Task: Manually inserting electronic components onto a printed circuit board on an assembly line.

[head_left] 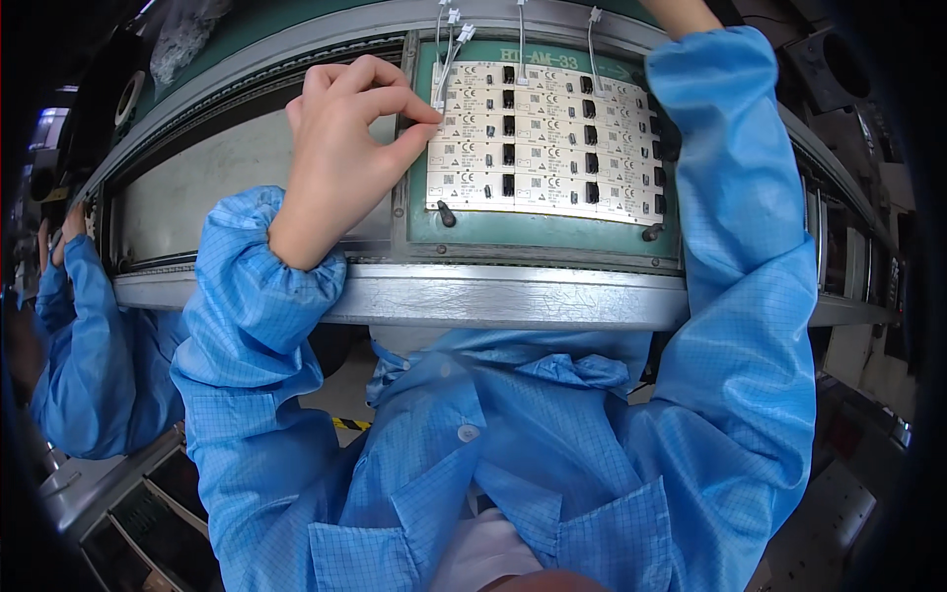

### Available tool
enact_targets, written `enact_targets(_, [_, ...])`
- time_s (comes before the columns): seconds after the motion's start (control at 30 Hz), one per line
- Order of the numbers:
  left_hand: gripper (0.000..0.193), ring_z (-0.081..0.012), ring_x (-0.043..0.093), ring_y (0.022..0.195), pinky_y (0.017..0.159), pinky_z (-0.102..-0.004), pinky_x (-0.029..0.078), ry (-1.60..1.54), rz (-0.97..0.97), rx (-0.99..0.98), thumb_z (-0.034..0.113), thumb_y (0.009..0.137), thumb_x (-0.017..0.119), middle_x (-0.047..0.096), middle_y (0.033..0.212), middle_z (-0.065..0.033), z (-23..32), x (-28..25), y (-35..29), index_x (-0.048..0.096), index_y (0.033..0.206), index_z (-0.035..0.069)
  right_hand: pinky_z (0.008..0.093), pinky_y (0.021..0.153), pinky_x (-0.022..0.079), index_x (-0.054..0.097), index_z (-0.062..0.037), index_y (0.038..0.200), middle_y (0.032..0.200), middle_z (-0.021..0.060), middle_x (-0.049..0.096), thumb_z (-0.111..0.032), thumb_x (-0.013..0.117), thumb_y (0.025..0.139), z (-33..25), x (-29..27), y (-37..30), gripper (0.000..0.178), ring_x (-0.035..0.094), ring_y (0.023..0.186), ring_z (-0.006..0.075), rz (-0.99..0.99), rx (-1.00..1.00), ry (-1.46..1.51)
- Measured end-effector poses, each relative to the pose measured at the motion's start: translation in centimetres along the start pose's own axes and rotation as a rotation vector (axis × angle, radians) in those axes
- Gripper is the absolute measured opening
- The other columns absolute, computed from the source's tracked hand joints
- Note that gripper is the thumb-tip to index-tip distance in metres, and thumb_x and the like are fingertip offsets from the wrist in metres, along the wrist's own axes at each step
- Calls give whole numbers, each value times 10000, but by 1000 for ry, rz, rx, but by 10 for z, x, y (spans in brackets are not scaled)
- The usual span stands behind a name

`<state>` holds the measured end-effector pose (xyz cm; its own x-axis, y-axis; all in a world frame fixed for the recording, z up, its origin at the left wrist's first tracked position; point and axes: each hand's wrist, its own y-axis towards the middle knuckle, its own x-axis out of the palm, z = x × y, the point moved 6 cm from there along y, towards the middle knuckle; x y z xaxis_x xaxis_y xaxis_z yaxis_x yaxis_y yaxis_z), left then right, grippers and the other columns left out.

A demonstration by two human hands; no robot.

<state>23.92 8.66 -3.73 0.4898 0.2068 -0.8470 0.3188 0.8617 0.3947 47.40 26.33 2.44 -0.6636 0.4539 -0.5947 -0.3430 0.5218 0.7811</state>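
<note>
My left hand is at the left edge of a panel of white circuit boards. Its thumb and forefinger are pinched together at the panel's upper left edge; whatever they grip, if anything, is too small to make out. Just above the fingertips, white wires with plug ends rise from the boards. Two more white wires, one of them a bent lead, stand further right along the top row. The panel lies on a green fixture plate. My right arm reaches up past the plate's right side, and that hand is beyond the upper edge of the picture.
A metal rail runs between my body and the fixture. Black knobs sit at the plate's near corners. Another person's blue sleeve and hands are at the far left. A clear plastic bag lies at the upper left.
</note>
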Motion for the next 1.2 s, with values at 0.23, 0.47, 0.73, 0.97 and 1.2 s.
enact_targets(0.23, [84, -257, 500, 1131, 979, -437, 330, -8, -13, -6, 195, 806, 787, 647, 1050, 72, -2, -1, -5, 803, 885, 172, 222, 535, 387, 657, -24, 916, 718, -19, 599, -147, 686, 975, -10, -60, -13, 139, 512, 603, 60, -93, 454, 341])
enact_targets(0.47, [154, -284, 512, 1180, 1022, -490, 337, 251, 11, 211, 183, 823, 760, 648, 1128, 21, 27, -14, -19, 807, 968, 160, 193, 575, 418, 619, -55, 946, 754, 3, 604, -112, 696, 977, -20, -90, -81, 101, 530, 626, 72, -73, 751, 850])
enact_targets(0.73, [184, -287, 596, 1078, 913, -473, 477, 285, -244, 388, 218, 883, 720, 682, 1025, -51, 28, -8, 40, 802, 1014, 118, 299, 797, 588, 658, 19, 1077, 1007, 162, 754, -66, 668, 967, -55, -81, -111, 139, 742, 965, 221, -176, 717, 913])
enact_targets(0.97, [185, -368, 710, 958, 852, -487, 543, 3, -93, 160, 180, 860, 662, 740, 976, -171, -11, 64, 191, 754, 975, 69, 323, 814, 597, 628, -4, 1067, 1052, 134, 768, -96, 674, 977, -115, -41, -114, 137, 763, 1012, 294, -321, 286, 317])
enact_targets(1.2, [180, -394, 696, 960, 831, -506, 523, 65, -51, 149, 170, 841, 663, 736, 983, -189, -38, 81, 199, 747, 965, 68, 360, 804, 429, 708, -50, 949, 843, 30, 615, -106, 749, 876, -120, -21, -121, 100, 598, 844, 210, -319, 40, 108])
